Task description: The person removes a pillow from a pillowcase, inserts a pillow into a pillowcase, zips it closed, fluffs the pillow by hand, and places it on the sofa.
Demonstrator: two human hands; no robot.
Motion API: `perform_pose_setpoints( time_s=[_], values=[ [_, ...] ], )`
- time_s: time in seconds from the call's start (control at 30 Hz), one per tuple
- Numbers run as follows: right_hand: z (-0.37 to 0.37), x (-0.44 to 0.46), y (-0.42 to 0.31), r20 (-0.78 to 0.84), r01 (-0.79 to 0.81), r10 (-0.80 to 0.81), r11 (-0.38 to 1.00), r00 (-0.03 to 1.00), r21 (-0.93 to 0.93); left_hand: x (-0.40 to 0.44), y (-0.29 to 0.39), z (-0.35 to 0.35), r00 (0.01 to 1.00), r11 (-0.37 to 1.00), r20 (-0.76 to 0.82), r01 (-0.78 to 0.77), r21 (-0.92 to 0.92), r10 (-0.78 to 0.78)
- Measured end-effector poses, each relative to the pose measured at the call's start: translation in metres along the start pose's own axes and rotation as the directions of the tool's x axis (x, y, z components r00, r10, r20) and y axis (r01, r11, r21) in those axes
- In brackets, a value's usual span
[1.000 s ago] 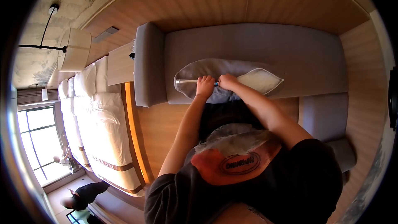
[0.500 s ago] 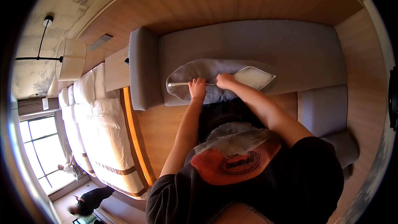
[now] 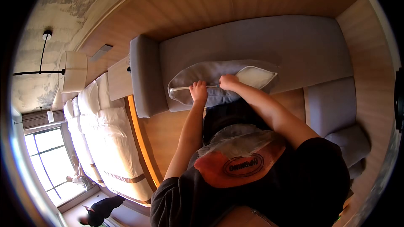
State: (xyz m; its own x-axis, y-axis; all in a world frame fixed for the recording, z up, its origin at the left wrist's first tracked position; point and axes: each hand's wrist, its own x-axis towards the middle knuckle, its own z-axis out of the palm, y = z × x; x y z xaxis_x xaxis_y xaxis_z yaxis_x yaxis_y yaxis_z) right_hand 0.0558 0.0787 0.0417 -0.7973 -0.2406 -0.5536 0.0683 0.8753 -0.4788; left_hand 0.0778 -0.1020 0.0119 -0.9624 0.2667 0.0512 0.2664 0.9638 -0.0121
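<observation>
A grey cushion cover (image 3: pixel 185 75) lies along the front of the sofa seat, close to my body. Its zipper (image 3: pixel 180 88) runs lengthwise; the left stretch is closed, while on the right the cover gapes and a white inner pad (image 3: pixel 257 77) shows. My left hand (image 3: pixel 198 91) is closed over the zipper edge left of the middle. Just to its right, my right hand (image 3: pixel 228 82) pinches the zipper at the near end of the gap. Whatever small pull sits in those fingers is hidden.
The grey sofa (image 3: pixel 252 38) has an armrest (image 3: pixel 145 75) on the left and a lower seat section (image 3: pixel 332 105) on the right. A bed (image 3: pixel 111 143) and a lamp (image 3: pixel 73 71) stand left. One person (image 3: pixel 103 210) in dark clothes and another person (image 3: pixel 77 179) are near the window.
My view has tilted slightly, shifting the room in the picture. Both hands keep the same hold on the cover, and the gap looks about the same.
</observation>
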Motion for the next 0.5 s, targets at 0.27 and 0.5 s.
perform_pose_setpoints(
  time_s=[0.27,0.5],
  values=[
    [-0.003,-0.004,0.004,-0.024,-0.004,0.004,1.000,1.000,0.010,0.003,-0.001,0.007,1.000,1.000,-0.026,-0.006,0.010,0.007],
    [-0.002,-0.006,0.011,-0.056,-0.021,0.023,0.999,0.998,0.029,0.007,0.003,0.003,1.000,1.000,0.027,-0.001,0.002,0.001]
  ],
)
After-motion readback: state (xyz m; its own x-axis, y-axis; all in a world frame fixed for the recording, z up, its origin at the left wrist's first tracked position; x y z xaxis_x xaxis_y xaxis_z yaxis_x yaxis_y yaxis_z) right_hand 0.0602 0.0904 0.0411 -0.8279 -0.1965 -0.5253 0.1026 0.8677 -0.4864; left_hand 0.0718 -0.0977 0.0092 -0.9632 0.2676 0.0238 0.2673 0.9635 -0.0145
